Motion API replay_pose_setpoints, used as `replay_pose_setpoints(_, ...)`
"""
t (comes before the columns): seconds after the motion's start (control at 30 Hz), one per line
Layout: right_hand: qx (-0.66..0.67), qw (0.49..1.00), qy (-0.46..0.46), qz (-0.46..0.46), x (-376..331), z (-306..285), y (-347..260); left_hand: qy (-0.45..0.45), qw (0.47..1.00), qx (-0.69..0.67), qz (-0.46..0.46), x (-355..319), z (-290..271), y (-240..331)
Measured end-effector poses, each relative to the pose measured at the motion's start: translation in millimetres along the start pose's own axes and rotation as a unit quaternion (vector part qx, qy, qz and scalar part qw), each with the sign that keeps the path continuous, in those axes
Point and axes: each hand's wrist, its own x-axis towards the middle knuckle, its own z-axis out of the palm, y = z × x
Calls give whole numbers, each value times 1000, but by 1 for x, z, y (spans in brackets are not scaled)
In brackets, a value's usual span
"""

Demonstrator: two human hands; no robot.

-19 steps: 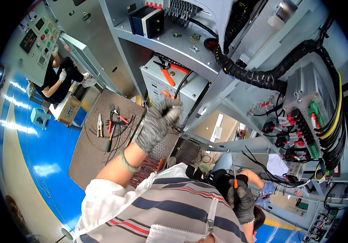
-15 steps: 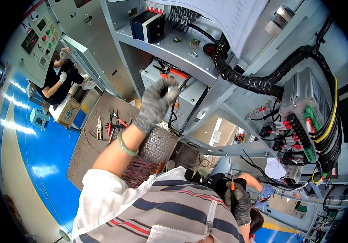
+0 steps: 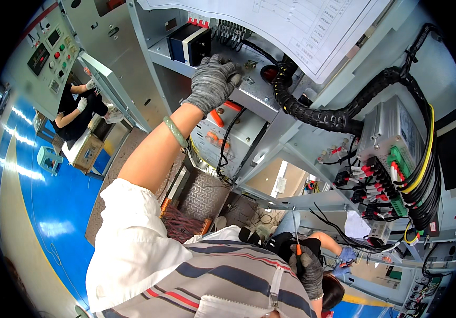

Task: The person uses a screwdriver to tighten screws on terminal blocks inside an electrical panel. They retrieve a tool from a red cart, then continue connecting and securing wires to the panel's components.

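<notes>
My left hand [image 3: 213, 85], in a grey knit glove, reaches onto the front edge of a metal shelf [image 3: 167, 57]. Its fingers are bent, with the thumb apart, and nothing shows in them; the fingertips are partly hidden. Beside them stands a black box with a pale band [image 3: 189, 45]. Small metal fasteners [image 3: 249, 64] lie on the shelf to the right of the hand. Low at the right, close to my body, my gloved right hand [image 3: 310, 273] is closed around a screwdriver [image 3: 298, 248] with an orange and black handle, its shaft pointing up.
A printed sheet [image 3: 313, 32] hangs over the shelf's upper right. A thick black cable bundle [image 3: 313, 114] runs to a grey wired module [image 3: 389, 132]. Below the shelf is a light-coloured unit with orange parts [image 3: 222, 139]. Another person [image 3: 76, 114] sits at the left; another person's gloved hand [image 3: 347, 255] is at lower right.
My left hand has moved up from the unit below the shelf to the shelf's edge. The right hand still holds the screwdriver, nearly in place. The view has shifted slightly.
</notes>
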Motion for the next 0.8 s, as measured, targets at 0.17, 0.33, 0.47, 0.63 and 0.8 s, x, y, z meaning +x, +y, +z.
replay_pose_setpoints(0.17,-13,1000,-7,-11,0,0,-6,-4,995,40,97,5,-4,12)
replay_pose_setpoints(0.33,-8,999,-9,-30,-2,1,-7,-68,989,66,114,20,-7,20)
replay_pose_setpoints(0.47,15,997,34,-73,-8,2,-14,17,985,-90,144,2,-28,32)
replay_pose_setpoints(0.63,-205,950,123,-201,-9,2,-37,-191,729,-654,-69,-102,-69,80)
replay_pose_setpoints(0.8,-192,948,67,-243,-7,10,-59,-249,612,-731,-171,-188,-78,113)
